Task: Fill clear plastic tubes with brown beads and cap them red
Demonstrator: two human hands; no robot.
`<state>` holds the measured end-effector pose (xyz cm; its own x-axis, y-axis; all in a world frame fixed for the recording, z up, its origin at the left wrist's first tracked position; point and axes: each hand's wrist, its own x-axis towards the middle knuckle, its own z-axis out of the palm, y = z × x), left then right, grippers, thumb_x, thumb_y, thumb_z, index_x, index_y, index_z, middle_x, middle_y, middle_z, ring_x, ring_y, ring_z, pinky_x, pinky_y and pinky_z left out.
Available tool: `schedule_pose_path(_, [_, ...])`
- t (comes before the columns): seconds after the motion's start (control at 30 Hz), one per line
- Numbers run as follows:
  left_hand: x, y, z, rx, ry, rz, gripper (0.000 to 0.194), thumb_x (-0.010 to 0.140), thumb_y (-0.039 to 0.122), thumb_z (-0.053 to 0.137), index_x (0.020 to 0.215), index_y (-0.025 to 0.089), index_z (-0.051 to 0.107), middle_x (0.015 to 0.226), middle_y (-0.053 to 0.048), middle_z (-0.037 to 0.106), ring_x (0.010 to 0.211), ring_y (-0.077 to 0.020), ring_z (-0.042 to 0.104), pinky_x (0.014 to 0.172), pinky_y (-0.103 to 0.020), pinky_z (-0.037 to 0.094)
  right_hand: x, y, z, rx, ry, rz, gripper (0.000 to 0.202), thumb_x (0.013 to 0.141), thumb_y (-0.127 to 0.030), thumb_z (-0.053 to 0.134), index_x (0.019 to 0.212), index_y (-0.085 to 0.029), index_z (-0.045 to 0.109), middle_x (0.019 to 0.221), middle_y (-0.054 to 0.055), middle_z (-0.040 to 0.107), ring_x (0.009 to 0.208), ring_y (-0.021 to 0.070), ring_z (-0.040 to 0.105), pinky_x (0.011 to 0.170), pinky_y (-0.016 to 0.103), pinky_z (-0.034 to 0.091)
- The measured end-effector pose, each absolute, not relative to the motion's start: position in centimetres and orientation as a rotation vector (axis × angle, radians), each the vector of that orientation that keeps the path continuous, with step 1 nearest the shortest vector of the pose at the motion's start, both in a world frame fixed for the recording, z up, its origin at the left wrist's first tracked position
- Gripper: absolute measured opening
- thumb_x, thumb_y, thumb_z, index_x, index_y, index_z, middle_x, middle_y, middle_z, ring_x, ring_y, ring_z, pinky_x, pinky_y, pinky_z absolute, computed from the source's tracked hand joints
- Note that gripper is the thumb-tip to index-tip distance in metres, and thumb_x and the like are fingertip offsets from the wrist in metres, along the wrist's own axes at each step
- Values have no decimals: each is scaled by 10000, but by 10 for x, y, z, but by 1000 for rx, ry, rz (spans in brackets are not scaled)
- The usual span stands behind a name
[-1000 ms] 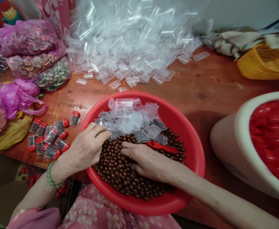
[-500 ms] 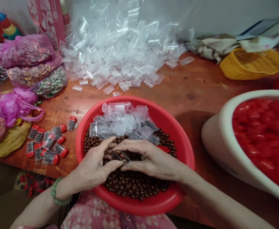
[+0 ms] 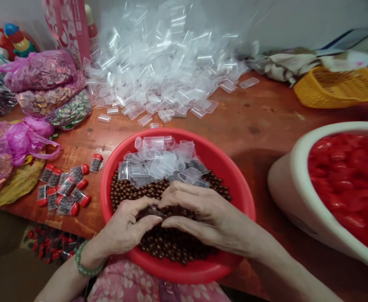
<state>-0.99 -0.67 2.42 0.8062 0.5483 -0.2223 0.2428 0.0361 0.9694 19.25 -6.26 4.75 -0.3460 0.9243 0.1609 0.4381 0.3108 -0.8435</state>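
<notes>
My left hand [image 3: 129, 224] pinches a clear plastic tube [image 3: 154, 212] between thumb and fingers, low over the red basin [image 3: 248, 201]. Small glossy brown balls [image 3: 168, 243] fill the bottom of this basin. Opposite it, my right hand [image 3: 202, 214] curves over the balls, thumb and fingers apart, fingertips close to the tube's end. Some balls show between its thumb and fingers; whether any lie in the palm is hidden. Behind both hands, several empty clear tubes [image 3: 161, 163] rest on the balls at the back of the basin.
Left of the basin lie filled tubes with red caps [image 3: 66, 186], near knotted pink bags [image 3: 29, 140]. A big heap of clear tubes [image 3: 171, 75] covers the back. At right stand a white tub [image 3: 284, 180] of red plastic pieces [image 3: 350, 180] and a yellow basket [image 3: 337, 90].
The balls seen inside the tube between my hands are now mostly hidden. My left hand has shifted slightly down, and my right hand has moved slightly right, its fingers spread wider over the balls.
</notes>
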Motion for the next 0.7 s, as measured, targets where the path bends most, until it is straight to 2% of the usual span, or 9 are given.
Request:
schedule_pose_path(0.07, [-11,-7,24,1579,690,247,292,915,284,549,1157,181,676,977,-30,720,892,-171,640,830,-250,471,188,-65,45,-1215,-1904,947,56,918,-216,577,901,-171,604,836,23,571,749,123,554,676,233,460])
schedule_pose_path(0.17, [-12,-5,22,1609,703,215,266,923,306,532,1107,184,682,966,-39,712,899,-177,638,832,-263,484,180,-70,37,-1265,-1840,952,122,923,-235,571,816,-184,544,816,9,531,722,115,518,644,226,436])
schedule_pose_path(0.3, [-14,0,17,1582,778,285,259,935,364,512,1061,184,648,971,-55,702,898,-184,642,815,-279,506,170,-79,27,-1441,-1717,862,181,905,-203,584,777,-204,455,789,-9,521,698,118,486,615,232,399])
schedule_pose_path(0.4, [-15,-1,16,1512,832,345,232,941,366,510,1057,195,614,992,-55,702,904,-175,648,815,-274,516,169,-88,26,-1624,-1793,880,139,911,-158,553,802,-201,479,826,-1,555,722,126,516,633,244,409])
schedule_pose_path(0.47, [-15,-2,17,1472,811,355,206,943,349,513,1048,201,612,986,-49,702,914,-168,651,835,-274,517,176,-95,27,-1714,-1914,840,90,918,-166,546,838,-196,519,873,18,593,793,152,550,703,279,435])
schedule_pose_path(0.57, [-12,-4,19,1484,800,396,157,941,314,523,1016,207,609,952,-34,693,904,-152,646,844,-270,512,198,-104,27,-1876,-1949,587,92,946,-185,495,885,-188,565,911,54,639,865,200,567,799,354,435])
schedule_pose_path(0.7, [-7,-5,20,1410,798,380,135,927,297,548,998,196,601,907,-32,687,869,-146,651,824,-273,519,227,-107,16,-2219,-1912,366,102,923,-167,503,862,-176,583,836,74,642,827,237,549,756,379,422])
